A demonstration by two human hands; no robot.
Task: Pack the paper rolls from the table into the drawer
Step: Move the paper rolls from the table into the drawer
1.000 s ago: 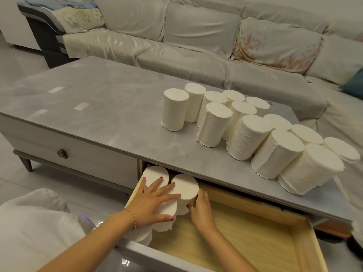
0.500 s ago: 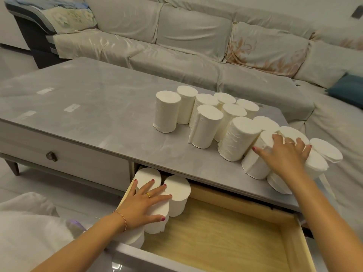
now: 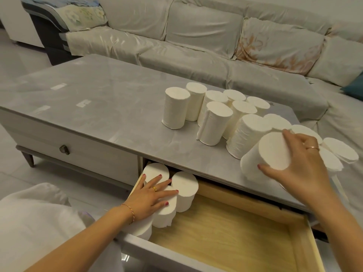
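Observation:
Several white paper rolls [image 3: 214,122] stand clustered on the right half of the grey table [image 3: 110,107]. My right hand [image 3: 298,169] grips one roll [image 3: 261,156] at the table's front right edge, tilted toward me. Below, the wooden drawer [image 3: 235,230] is pulled out. Several rolls [image 3: 184,189] stand upright in its left end. My left hand [image 3: 149,199] lies flat on top of those rolls, fingers spread.
A pale sofa [image 3: 196,46] runs behind the table and around its right side. A shut drawer with a round knob [image 3: 64,149] is on the table's left front. White fabric [image 3: 35,222] lies at the lower left. The drawer's right part is bare wood.
My right hand left the drawer, reached up to the rolls at the table's right front and has taken hold of one, tipping it toward me. My left hand stayed on the rolls in the drawer.

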